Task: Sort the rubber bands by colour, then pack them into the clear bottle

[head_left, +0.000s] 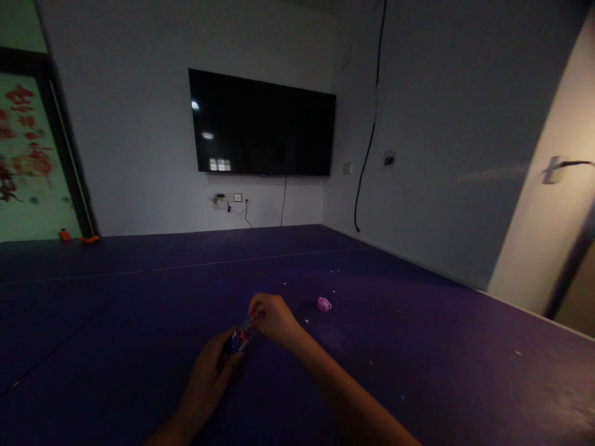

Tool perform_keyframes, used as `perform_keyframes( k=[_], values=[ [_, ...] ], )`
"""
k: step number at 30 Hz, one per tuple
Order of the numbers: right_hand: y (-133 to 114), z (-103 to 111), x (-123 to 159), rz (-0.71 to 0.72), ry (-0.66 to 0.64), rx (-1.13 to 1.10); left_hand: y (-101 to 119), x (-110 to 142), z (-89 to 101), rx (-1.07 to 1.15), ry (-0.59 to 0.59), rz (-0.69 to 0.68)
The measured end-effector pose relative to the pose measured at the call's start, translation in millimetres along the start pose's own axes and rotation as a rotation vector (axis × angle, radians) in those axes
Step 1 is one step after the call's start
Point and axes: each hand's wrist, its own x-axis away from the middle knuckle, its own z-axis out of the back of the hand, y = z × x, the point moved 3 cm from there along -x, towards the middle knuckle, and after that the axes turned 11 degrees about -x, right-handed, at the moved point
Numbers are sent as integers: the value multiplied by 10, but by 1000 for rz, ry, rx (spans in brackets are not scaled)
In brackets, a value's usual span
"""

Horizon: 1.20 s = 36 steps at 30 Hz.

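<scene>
A small, shiny packet (242, 335) with blue and red print lies in the grip of my left hand (209, 368), fingers and thumb on either side of it. At its upper right end, my right hand (270, 314) is closed in a pinch. The fingertips seem to hold the packet's edge, though the contact is partly hidden. To the right of my hands, a small pink toy cup or teapot (323, 304) with a loop handle rests on the dark purple surface (409, 347). What the packet contains is not visible.
Tiny white scraps (307, 321) dot the surface. Beyond it, a black television (264, 124) hangs on the wall above sockets (232, 198) and wires. A black cable (367, 161) dangles at the right, near a door handle (555, 169). Orange objects (88, 239) lie far left.
</scene>
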Motion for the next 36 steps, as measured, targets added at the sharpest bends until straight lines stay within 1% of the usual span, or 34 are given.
perform_keyframes(
  k=[4, 6, 9, 11, 13, 16, 20, 21, 23, 25, 29, 33, 36],
  values=[
    [-35, 29, 14, -56, -153, -120, 24, 0, -10, 18, -27, 5],
    [-77, 70, 18, -74, -189, -200, 14, -1, -15, 40, -31, 43],
    [-154, 178, 7, -59, -133, -244, -9, -2, -13, 81, -34, 116],
    [-189, 257, -5, -46, -88, -215, -19, -3, -8, 113, -42, 158],
    [-190, 328, -15, -60, -81, -168, -20, -6, 0, 133, -47, 183],
    [-111, 422, -10, -130, -129, -8, -11, -14, 16, 133, -35, 188],
    [115, 529, 48, -279, -198, 451, -10, -20, 34, 109, -2, 186],
    [185, 536, 69, -325, -222, 535, -14, -21, 34, 103, 2, 183],
    [326, 510, 111, -397, -280, 627, -26, -23, 31, 89, 7, 169],
    [448, 447, 137, -416, -296, 671, -41, -25, 27, 73, 25, 157],
    [595, 294, 138, -363, -209, 709, -55, -20, 18, 60, 45, 149],
    [601, 190, 131, -317, -196, 696, -56, -13, 8, 66, 50, 165],
    [517, 127, 130, -221, -226, 665, -60, -12, -2, 84, 57, 165]
  ],
)
